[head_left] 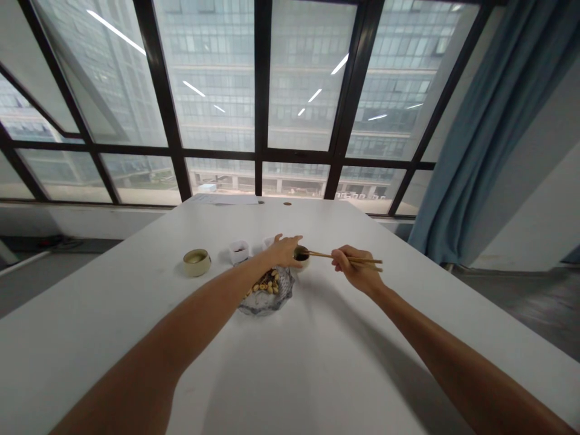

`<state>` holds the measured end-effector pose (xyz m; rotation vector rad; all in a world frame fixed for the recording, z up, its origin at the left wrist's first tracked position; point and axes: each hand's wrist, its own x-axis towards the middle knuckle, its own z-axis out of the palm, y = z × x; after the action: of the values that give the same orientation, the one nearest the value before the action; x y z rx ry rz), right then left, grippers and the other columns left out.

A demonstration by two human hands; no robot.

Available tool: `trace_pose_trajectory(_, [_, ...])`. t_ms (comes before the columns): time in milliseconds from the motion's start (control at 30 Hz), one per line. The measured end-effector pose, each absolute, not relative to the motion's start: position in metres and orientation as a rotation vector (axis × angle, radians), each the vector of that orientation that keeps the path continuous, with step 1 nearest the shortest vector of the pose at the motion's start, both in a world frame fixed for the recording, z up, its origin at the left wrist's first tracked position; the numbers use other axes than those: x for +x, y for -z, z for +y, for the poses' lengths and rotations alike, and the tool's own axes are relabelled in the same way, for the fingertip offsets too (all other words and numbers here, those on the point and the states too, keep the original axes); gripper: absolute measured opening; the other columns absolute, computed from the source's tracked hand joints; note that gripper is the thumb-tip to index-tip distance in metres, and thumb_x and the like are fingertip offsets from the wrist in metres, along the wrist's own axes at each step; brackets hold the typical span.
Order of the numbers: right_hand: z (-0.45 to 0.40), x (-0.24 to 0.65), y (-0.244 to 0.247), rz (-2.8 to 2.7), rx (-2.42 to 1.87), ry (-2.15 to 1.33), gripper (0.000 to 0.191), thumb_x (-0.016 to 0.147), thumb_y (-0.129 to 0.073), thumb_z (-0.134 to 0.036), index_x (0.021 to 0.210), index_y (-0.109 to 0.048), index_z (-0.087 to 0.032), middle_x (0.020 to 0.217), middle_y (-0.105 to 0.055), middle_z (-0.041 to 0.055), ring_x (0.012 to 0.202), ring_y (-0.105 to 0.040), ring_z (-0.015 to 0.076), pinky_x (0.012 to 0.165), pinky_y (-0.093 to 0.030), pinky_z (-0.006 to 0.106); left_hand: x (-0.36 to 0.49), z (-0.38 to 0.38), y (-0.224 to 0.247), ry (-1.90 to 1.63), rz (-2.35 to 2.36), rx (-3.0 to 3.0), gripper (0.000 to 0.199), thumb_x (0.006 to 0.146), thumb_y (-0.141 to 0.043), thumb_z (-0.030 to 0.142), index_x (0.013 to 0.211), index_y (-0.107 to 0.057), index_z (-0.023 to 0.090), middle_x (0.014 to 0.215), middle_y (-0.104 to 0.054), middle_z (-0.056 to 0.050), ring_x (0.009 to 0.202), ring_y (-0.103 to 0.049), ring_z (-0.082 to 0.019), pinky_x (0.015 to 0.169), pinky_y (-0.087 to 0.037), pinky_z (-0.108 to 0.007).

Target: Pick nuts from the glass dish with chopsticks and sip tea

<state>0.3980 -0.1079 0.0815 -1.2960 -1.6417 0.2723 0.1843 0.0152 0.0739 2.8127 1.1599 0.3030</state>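
Observation:
My left hand (285,251) is curled against the side of a small pale cup (304,264) with a dark inside, its thumb near the rim. In my right hand (356,266) is a pair of chopsticks (319,254), whose tips reach into the mouth of that cup. What lies inside the cup cannot be made out. Below my left wrist a clear glass bowl (264,305) holds several yellowish-brown pieces (270,283) that look like nuts or shells. My left forearm covers part of this bowl.
To the left stands a pale green, round cup (197,263). A small white dish (238,251) with something dark in it is beside my left forearm, and another white dish (268,242) is partly hidden behind my hand. Papers (222,199) and a brown disc (287,203) lie at the white table's (272,374) far edge.

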Motion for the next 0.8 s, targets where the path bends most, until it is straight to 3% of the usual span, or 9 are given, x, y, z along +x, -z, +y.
trace_pose_trajectory(233, [-0.119,0.391,-0.102,-1.438,-1.172,-0.217,0.064,0.085,-0.052,-0.078,0.069,-0.067,-0.018,0.054,-0.067,0.0054,0.042,-0.059,0.0140,0.040,-0.046,0.024,0.181,0.017,-0.076,-0.288,1.222,2.811,0.088,0.081,-0.064,0.060,0.151,-0.035,0.016,0.140,-0.061,-0.017,0.134,-0.053,-0.032,0.122,-0.015,-0.056])
trace_pose_trajectory(400, [-0.131,0.364,-0.120,-1.421,-1.092,-0.501,0.066,0.080,-0.059,-0.080,0.061,-0.065,-0.017,0.044,-0.061,0.0035,0.031,-0.050,0.0108,0.031,-0.039,0.021,0.118,0.014,-0.095,-0.553,1.226,2.896,0.061,0.093,-0.053,0.054,0.141,-0.051,0.016,0.143,-0.060,-0.014,0.137,-0.050,-0.029,0.124,-0.012,-0.054])
trace_pose_trajectory(600, [-0.125,0.325,-0.112,-1.714,-1.212,-0.874,0.068,0.074,-0.060,-0.083,0.063,-0.065,-0.016,0.044,-0.062,0.0031,0.031,-0.053,0.0112,0.031,-0.040,0.020,0.003,0.013,-0.089,-0.971,1.556,2.789,0.048,0.094,-0.052,0.051,0.125,-0.064,0.017,0.133,-0.067,-0.013,0.126,-0.059,-0.029,0.113,-0.040,-0.046])
trace_pose_trajectory(800, [-0.101,0.319,-0.112,-1.594,-1.170,-0.609,0.069,0.072,-0.060,-0.084,0.063,-0.064,-0.016,0.047,-0.063,0.0038,0.034,-0.055,0.0111,0.032,-0.040,0.020,-0.044,0.006,-0.042,-1.195,1.881,2.407,0.056,0.089,-0.057,0.058,0.126,-0.060,0.016,0.133,-0.064,-0.017,0.127,-0.057,-0.034,0.109,-0.044,-0.050])
